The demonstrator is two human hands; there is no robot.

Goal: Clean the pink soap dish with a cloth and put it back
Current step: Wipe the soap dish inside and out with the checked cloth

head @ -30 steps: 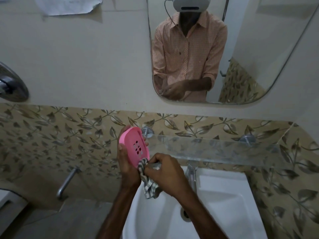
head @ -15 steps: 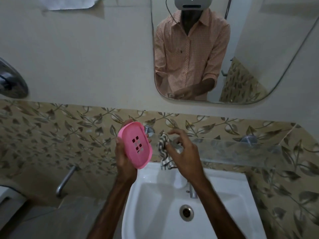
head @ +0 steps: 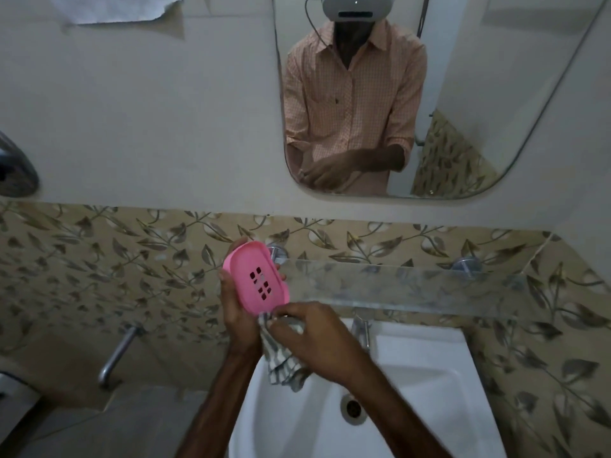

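The pink soap dish (head: 256,278), light, stiff plastic and likely slick, sits tilted in the left hand (head: 238,307), fingers curled round its edges: the safest hold. Just below, the right hand (head: 316,340) pinches the striped cloth (head: 281,360) over the basin (head: 426,375).

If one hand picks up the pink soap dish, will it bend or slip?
The pink oval plastic soap dish is probably stiff: it shows no bend while tilted in the left hand. It seems light, since that hand holds it up by the rim. Its smooth plastic might slip if wet.
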